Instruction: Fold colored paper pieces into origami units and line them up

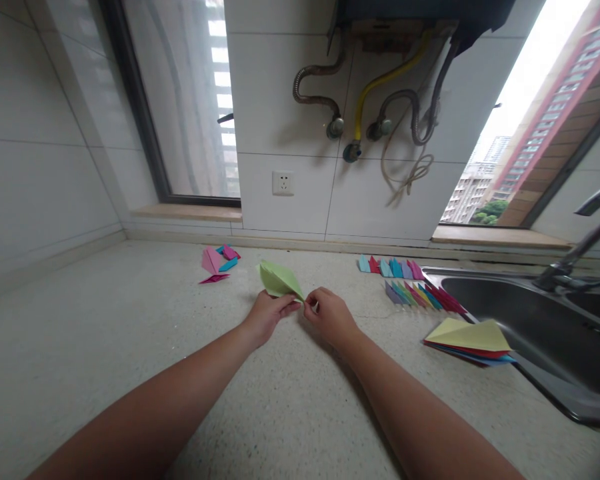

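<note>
Green folded paper [280,280], centre of counter [130,347]: lies along 10-to-4 o'clock, points its narrow tip to 4 o'clock. Pinched at that tip by left hand [267,317] and right hand [330,313], both closed on it.

The countertop [80,347] lay bare along its left side and near edge, open for passage. Mid-counter, the left hand [266,319] and right hand [331,315] pinched a green folded paper [279,280]. Near the far edge sat pink and blue folded pieces [219,261] and two rows of folded pieces [410,283]. A paper stack [467,339] overlapped the sink [530,327] at the right edge.
</note>
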A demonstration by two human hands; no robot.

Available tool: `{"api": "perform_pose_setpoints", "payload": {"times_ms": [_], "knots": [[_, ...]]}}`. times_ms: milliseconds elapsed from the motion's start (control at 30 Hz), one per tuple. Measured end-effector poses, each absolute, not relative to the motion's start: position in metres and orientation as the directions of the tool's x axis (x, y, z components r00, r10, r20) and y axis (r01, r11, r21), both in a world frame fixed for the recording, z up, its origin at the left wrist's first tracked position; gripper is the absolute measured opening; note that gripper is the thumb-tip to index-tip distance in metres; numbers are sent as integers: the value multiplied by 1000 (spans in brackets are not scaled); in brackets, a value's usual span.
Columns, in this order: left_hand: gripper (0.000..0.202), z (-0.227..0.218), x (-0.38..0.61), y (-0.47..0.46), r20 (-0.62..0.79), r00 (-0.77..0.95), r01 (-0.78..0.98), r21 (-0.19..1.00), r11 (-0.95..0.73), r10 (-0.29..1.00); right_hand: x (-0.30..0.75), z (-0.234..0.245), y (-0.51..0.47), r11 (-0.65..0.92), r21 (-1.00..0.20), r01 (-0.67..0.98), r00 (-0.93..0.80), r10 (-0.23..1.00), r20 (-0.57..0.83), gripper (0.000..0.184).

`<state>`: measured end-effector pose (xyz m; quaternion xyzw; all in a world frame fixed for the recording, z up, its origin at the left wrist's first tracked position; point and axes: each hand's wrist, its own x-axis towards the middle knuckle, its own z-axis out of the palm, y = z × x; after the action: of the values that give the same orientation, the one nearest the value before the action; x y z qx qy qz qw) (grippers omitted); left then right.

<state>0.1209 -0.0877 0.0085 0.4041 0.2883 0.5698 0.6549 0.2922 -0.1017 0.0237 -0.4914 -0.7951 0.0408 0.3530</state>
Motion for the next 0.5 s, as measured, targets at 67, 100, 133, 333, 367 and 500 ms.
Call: {"api": "perform_pose_setpoints", "payload": {"times_ms": [67, 100, 133, 333, 367, 500], "knots": [[27, 9, 122, -89, 78, 181, -496, 868, 22, 980, 292, 23, -101, 485, -380, 788, -262, 822, 506, 9], [28, 9, 122, -89, 79, 178, -486, 874, 18, 981, 292, 23, -101, 474, -365, 801, -261, 826, 500, 9], [29, 9, 123, -89, 82, 174, -477, 879, 11, 981, 293, 22, -100, 468, -351, 811, -263, 828, 495, 9], [29, 9, 125, -90, 118, 132, -418, 907, -53, 984, 294, 22, -98, 465, -320, 825, -267, 821, 505, 6], [27, 9, 125, -90, 129, 122, -405, 912, -69, 984, 294, 23, -99, 471, -325, 820, -265, 816, 513, 5], [25, 14, 125, -91, 155, 58, -292, 947, -132, 986, 293, 26, -102, 506, -351, 788, -248, 783, 571, 4]]}}
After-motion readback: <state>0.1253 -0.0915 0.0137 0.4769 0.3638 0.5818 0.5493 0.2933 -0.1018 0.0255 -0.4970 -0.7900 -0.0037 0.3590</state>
